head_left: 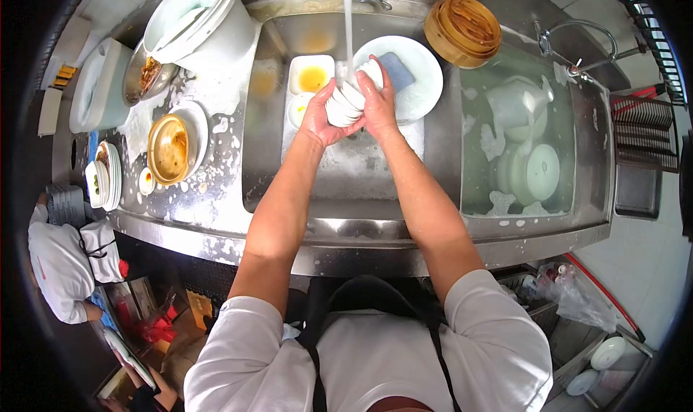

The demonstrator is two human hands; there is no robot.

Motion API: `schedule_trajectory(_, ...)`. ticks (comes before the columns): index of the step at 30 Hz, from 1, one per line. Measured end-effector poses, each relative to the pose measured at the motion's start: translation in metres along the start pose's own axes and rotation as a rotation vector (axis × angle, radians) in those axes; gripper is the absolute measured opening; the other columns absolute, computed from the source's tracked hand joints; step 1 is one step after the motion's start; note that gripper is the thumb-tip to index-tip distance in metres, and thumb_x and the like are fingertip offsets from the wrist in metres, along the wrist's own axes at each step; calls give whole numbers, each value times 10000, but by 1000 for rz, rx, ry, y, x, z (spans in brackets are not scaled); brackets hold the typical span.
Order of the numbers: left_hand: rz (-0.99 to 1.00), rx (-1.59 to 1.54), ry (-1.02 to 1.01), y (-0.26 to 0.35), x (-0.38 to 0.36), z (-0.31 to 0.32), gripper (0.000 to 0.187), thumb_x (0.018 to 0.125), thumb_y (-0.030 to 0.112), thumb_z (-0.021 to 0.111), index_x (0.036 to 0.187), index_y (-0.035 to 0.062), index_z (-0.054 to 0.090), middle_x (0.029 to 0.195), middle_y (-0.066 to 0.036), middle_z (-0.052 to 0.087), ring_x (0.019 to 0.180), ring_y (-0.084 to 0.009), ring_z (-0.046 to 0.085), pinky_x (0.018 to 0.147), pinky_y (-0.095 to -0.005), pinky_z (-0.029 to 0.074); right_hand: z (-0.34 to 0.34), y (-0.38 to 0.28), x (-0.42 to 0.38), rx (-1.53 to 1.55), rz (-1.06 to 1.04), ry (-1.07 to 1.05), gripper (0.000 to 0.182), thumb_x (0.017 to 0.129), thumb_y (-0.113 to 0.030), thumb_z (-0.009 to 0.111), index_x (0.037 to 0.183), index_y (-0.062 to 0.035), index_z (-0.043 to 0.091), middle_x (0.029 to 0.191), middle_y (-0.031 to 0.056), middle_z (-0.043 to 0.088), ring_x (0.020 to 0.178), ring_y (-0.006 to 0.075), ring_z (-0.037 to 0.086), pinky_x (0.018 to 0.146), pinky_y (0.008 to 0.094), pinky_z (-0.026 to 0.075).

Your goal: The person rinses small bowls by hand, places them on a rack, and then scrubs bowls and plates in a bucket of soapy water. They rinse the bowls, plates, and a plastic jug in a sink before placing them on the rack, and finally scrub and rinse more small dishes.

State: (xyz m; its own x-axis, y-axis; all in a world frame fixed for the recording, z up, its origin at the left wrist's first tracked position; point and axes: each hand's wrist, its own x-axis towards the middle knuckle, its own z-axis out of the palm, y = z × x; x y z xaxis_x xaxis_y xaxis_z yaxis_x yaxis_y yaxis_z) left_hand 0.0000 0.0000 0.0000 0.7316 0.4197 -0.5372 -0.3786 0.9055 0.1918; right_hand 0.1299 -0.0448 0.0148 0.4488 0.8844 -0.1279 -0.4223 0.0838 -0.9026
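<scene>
Between my two hands is a stack of small white dishes (344, 106), tilted under a stream of water from the tap (348, 22). My left hand (325, 117) grips the stack's left side and underside. Curled round its right side is my right hand (378, 100). Behind them in the sink sit a white square dish (296, 64) with yellow liquid and a smaller white dish (295, 112) holding something yellow. To the right, a large white bowl (427, 80) has a blue-grey cloth or sponge (397, 71) in it.
A bamboo steamer (462, 29) stands at the back. The right basin (476, 174) holds cloudy water with submerged dishes. On the left counter are a brown clay pot (168, 148), stacked plates (108, 175), a metal bowl (137, 87) and a white tub (238, 33). Another person (61, 268) stands at lower left.
</scene>
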Motion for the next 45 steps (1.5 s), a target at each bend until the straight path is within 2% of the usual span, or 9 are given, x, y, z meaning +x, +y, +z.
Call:
schedule_trajectory(6,35,135,76,-1,5,-4,325,868,341,611,1141,166,589,1134,-70,623,1010,-284,601,808,-484,508,-2,12,3,63,31,56,663,824,-138,693,1420,-86,405,1295,131,497,1111,209,526,921,340,459)
schedule_trajectory(11,18,161,94,12,-3,0,321,842,383,640,1113,215,603,1063,-34,654,966,-236,621,748,-482,508,-16,6,12,-280,-55,-265,666,694,-114,773,1298,-75,494,1258,121,504,1089,206,533,911,357,466)
schedule_trajectory(15,48,-61,-10,1,-9,7,361,847,354,638,1155,173,582,1133,-69,621,1051,-293,594,875,-554,472,-4,5,12,68,67,-43,587,731,-103,684,1290,-69,506,1225,123,527,1115,223,521,965,355,434)
schedule_trajectory(21,20,-24,-5,2,1,-21,444,851,364,633,1228,151,535,1203,-101,584,1094,-334,568,941,-578,436,-21,26,15,-404,-194,-258,557,784,-120,608,1318,-52,464,1255,133,493,1125,222,498,949,344,432)
schedule_trajectory(26,20,-18,21,4,-14,-7,498,868,366,616,1293,139,493,1240,-113,573,1130,-345,553,955,-575,435,-15,-4,9,-166,135,-250,498,824,-176,645,1278,-69,469,1231,117,511,1133,207,478,967,329,393)
schedule_trajectory(33,56,14,0,5,-7,-9,479,883,362,603,1288,131,496,1225,-145,575,1094,-367,574,939,-593,461,-18,14,15,292,173,-243,415,880,-125,567,1274,-57,457,1213,63,509,1108,171,489,955,317,399)
schedule_trajectory(36,69,1,32,5,-18,1,464,868,335,611,1265,114,516,1213,-108,587,1070,-371,572,927,-596,453,-18,5,14,-2,122,-328,395,888,-133,566,1264,-73,463,1174,60,530,1101,178,500,962,330,402)
schedule_trajectory(42,29,36,2,7,-11,-18,470,884,360,577,1281,117,509,1228,-125,584,1093,-383,569,923,-603,458,-20,5,16,339,252,-261,379,888,-142,615,1238,-84,482,1123,67,548,1021,157,518,901,311,432)
schedule_trajectory(45,80,42,35,3,-18,-15,465,890,372,562,1275,117,518,1222,-123,591,1090,-382,576,910,-597,469,-10,-3,6,-95,103,-272,321,933,-198,593,1209,-60,505,1085,70,575,980,147,533,883,314,446)
